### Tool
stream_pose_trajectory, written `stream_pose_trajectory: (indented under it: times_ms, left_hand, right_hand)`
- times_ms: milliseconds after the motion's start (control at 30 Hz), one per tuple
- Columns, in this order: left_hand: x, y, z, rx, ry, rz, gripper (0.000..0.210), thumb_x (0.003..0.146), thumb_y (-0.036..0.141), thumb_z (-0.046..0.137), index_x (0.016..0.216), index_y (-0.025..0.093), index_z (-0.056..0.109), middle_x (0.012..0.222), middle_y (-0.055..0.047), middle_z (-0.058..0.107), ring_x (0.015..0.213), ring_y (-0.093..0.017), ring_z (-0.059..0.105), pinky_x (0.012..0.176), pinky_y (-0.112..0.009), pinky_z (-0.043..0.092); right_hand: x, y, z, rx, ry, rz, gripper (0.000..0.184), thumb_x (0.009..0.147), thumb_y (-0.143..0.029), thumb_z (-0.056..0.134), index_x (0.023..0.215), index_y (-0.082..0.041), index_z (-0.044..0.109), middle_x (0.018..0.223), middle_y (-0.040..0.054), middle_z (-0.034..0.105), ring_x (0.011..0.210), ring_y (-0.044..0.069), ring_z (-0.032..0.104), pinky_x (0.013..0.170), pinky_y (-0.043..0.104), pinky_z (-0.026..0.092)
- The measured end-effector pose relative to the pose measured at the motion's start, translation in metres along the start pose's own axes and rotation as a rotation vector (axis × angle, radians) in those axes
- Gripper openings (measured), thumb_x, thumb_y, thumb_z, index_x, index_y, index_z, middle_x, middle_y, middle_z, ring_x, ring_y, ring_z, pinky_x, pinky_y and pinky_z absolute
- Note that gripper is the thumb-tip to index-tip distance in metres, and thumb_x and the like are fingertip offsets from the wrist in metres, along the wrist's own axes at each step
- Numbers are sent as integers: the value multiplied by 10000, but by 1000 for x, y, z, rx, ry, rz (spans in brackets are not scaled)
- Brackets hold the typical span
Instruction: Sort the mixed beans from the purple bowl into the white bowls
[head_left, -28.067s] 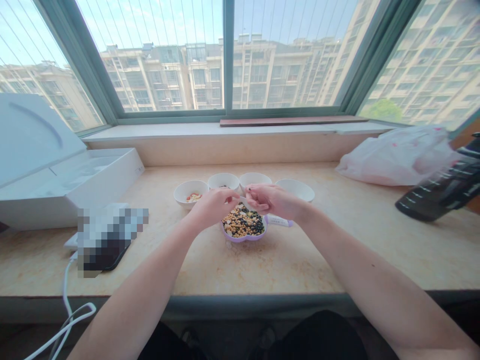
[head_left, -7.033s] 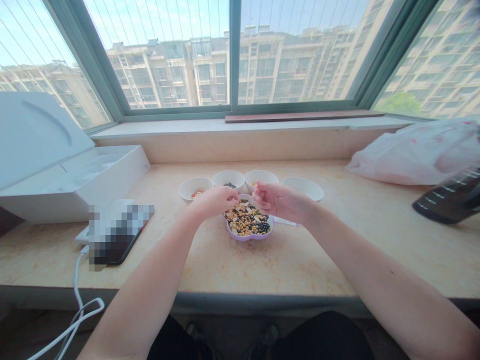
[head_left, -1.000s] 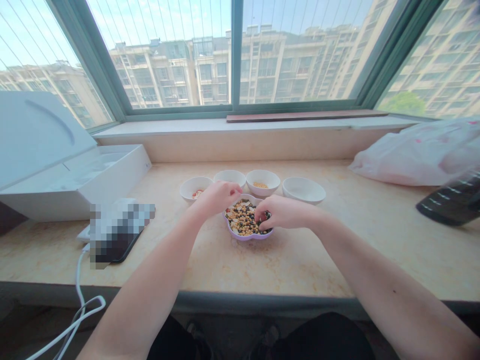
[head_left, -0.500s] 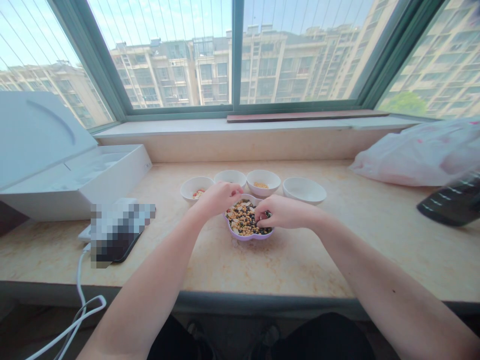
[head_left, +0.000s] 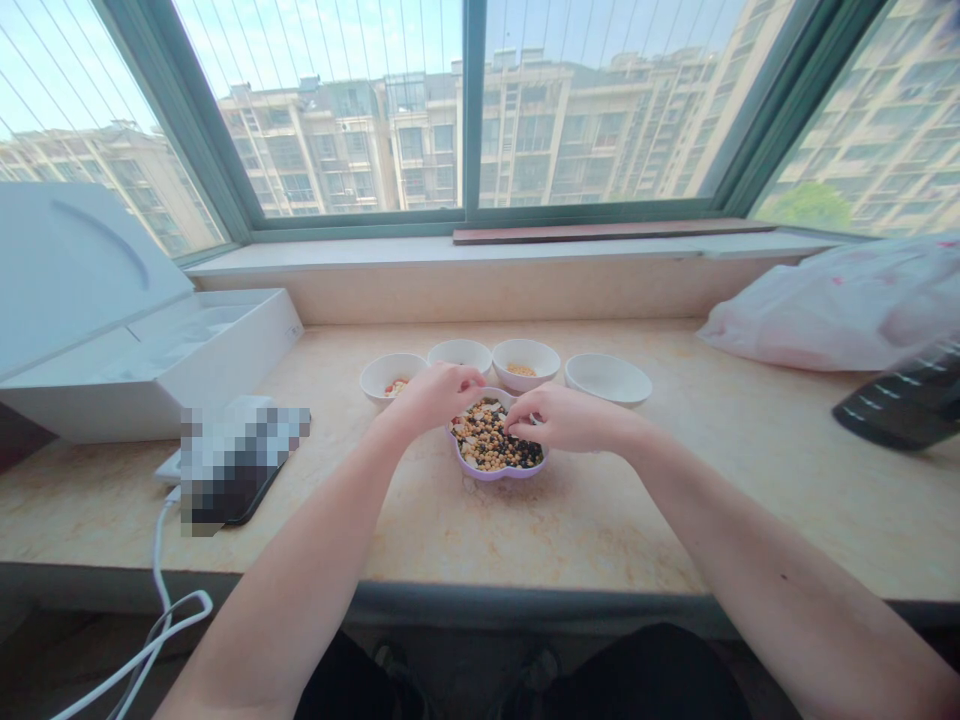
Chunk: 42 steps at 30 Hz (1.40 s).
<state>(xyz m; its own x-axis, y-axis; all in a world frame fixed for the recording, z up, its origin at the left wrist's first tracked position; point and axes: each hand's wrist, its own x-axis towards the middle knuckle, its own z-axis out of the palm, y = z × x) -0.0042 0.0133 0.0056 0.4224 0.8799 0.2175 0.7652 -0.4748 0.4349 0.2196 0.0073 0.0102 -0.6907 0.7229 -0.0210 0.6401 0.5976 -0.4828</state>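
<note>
A purple scalloped dish (head_left: 480,473) holds a mix of yellow beans, black beans and pale flat pieces (head_left: 491,440). Over its right side hangs my right hand (head_left: 551,415), fingers bent and pinched together; whatever they hold is too small to make out. My left hand (head_left: 444,390) is over the dish's upper left rim with curled fingers, their tips partly hidden. Behind the dish stand several white bowls: the left bowl (head_left: 369,380) has red and pale pieces, another bowl (head_left: 553,362) has yellow beans, the right bowl (head_left: 609,378) shows nothing inside. My left hand partly covers the second bowl (head_left: 459,350).
An open white box (head_left: 232,350) sits at the left, with a blurred-out phone (head_left: 240,500) and a white cable (head_left: 159,550) before it. On the right lie a plastic bag (head_left: 840,310) and a dark bottle (head_left: 900,400). The counter's front edge (head_left: 525,585) is near me.
My right hand has lifted slightly and shifted a little left, uncovering more black beans at the dish's right side. My left hand has hardly moved.
</note>
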Motion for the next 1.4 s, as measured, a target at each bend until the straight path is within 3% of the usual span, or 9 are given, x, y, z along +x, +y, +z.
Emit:
stream_pose_trajectory:
  times_ms: [200,500,667,933,1067,1400]
  left_hand:
    - [4,-8,3,19,29,13,247,913,241,542,1005,220,770,757,-20,737,657,-155,649,605,-256,416]
    - [4,-8,2,39,32,20,250,918,260,539,995,229,774,782,-24,743,697,-164,650,625,-259,416]
    - [2,-3,0,28,11,7,270,930,261,518,1017,240,772,757,-18,729,670,-160,652,644,-260,435]
    - [1,-2,-1,40,4,-10,278,928,269,516,1026,241,775,728,-16,719,666,-163,648,647,-267,434]
    - [1,-1,-1,54,11,-24,272,934,280,517,1024,251,773,810,-28,748,745,-181,672,682,-280,451]
    - [7,-10,1,108,274,-228,269,905,238,524,1030,244,762,946,-66,777,868,-241,695,766,-330,496]
  right_hand:
    - [4,4,2,-13,206,-59,204,848,-234,613,885,-225,814,819,43,736,711,161,616,680,299,418]
    - [5,-1,1,-13,662,-224,133,856,-284,690,801,-213,787,707,1,624,547,97,435,556,274,344]
    - [4,-4,4,-49,811,-304,98,862,-281,714,820,-226,785,732,0,639,516,86,393,528,267,339]
    - [4,-5,6,-79,899,-351,92,861,-284,729,801,-227,770,731,-5,645,496,78,387,502,259,338]
    - [4,-5,6,-77,912,-334,121,867,-321,721,799,-235,773,727,-2,639,500,83,391,511,264,347]
    - [-1,-7,1,10,853,-143,197,875,-399,667,877,-241,785,755,29,645,580,129,457,611,307,400]
